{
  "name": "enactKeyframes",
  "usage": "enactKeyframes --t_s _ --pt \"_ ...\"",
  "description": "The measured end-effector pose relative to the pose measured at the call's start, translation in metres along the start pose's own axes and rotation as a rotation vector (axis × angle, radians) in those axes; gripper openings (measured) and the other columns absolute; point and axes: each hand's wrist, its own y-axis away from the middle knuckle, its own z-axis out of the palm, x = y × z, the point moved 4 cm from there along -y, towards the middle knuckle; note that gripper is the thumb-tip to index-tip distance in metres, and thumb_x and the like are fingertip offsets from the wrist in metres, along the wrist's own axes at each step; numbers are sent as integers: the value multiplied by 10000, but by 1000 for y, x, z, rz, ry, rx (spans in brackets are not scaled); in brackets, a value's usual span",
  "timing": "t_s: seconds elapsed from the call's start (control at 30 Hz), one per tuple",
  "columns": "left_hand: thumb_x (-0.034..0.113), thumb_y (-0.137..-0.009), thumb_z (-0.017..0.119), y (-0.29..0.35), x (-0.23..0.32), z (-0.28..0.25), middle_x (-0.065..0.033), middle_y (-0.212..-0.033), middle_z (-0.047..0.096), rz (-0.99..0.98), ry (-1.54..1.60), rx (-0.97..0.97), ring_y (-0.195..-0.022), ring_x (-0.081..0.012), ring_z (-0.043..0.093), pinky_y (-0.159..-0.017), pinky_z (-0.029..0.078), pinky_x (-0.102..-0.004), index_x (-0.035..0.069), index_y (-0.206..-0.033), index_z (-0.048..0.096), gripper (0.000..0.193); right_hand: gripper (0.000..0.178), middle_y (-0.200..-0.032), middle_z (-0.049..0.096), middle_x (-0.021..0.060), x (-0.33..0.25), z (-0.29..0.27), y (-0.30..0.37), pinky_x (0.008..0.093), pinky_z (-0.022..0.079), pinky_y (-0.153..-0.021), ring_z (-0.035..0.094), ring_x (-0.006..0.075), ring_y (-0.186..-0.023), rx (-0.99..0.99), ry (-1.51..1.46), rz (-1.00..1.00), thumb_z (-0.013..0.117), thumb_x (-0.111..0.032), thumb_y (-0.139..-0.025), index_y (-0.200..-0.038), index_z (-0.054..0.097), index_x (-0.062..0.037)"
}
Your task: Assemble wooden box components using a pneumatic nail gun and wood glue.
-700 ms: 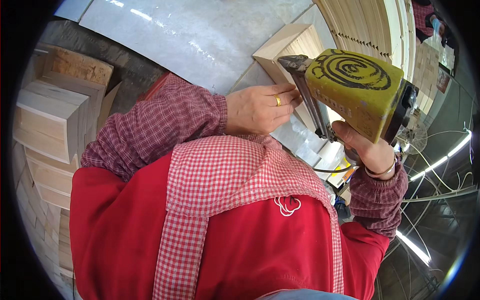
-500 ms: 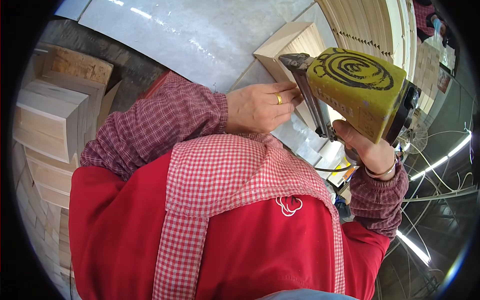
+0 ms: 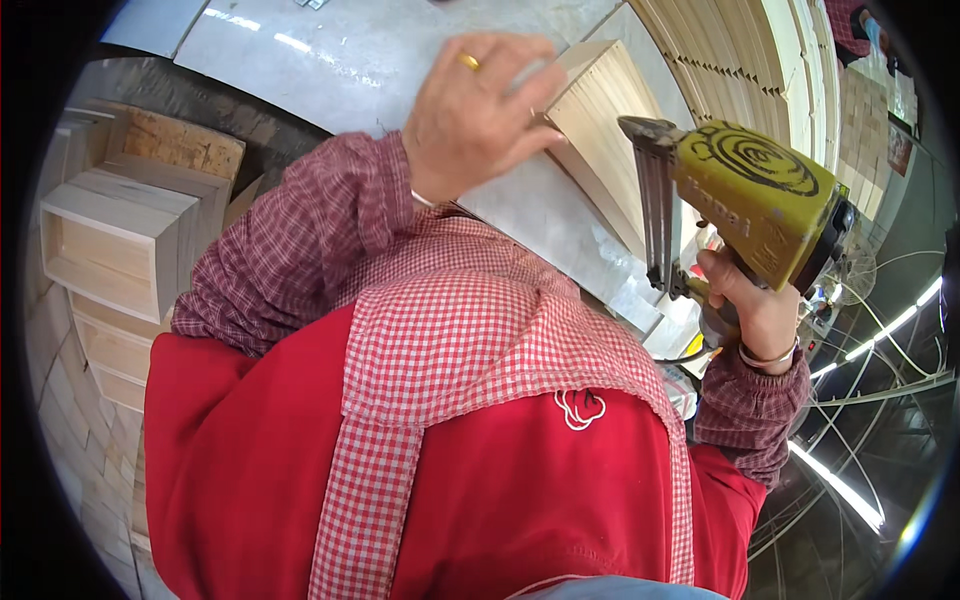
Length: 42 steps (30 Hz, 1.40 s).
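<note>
Nail gun, gripped in the right hand, could strike the wooden box or loosely spread left hand if its nose swings leftward.

Red apron — red/wht gingham trim, plaid slvs — gold ring, L hand.

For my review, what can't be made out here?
All in the head view:
Most fingers of the bare right hand: hidden by the yellow, blocky metal nail gun.
Left hand with a gold ring: fingers blurred; whether they touch the pale, rectangular wooden box cannot be told.
Thin black hose: far end hidden behind the red checked apron.
Another person's plaid sleeve, upper right: cut off by picture edge.
</note>
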Motion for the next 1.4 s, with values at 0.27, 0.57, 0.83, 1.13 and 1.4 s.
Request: enactKeyframes --t_s 0.27,0.57,0.83,1.13,1.4 --pt "219 -652 726 -32 -67 -10 -126 -1141 492 67 440 396 -937 -305 511 -835 425 -363 16 -1112 505 549 224 -622 558 15 69 -32 50 186 321 -437 429 83 -442 312 -184 345 683 -47 -736 -949 622 -13" --pt "203 -802 642 -35 -151 -15 -109 -1113 560 113 -606 -532 -957 -283 555 -810 464 -357 88 -1160 534 391 240 -591 538 31 182 -61 98 207 324 -392 416 107 -397 681 -267 230 670 -50 -729 -947 590 11" --pt "431 -712 708 -85 25 -4 -109 -1267 496 443 -164 -684 -1116 -281 507 -934 401 -387 171 -1311 459 699 357 -663 610 125 332 -90 95 316 431 -471 545 203 -496 694 87 557 667 -270 -728 -964 583 -16" --pt "390 -537 784 -45 105 29 -129 -1337 384 552 -202 -915 -1221 -315 366 -1053 279 -448 189 -1323 429 886 477 -896 662 177 403 -74 91 429 478 -730 625 352 -864 741 522 741 623 -423 -747 -1061 566 -69" --pt "249 -658 713 -8 141 31 -134 -1334 390 783 -208 -590 -1222 -309 371 -1076 257 -477 200 -1260 508 638 607 -1030 638 163 424 -74 100 425 475 -784 604 369 -947 753 280 977 649 -441 -726 -1176 488 -66"
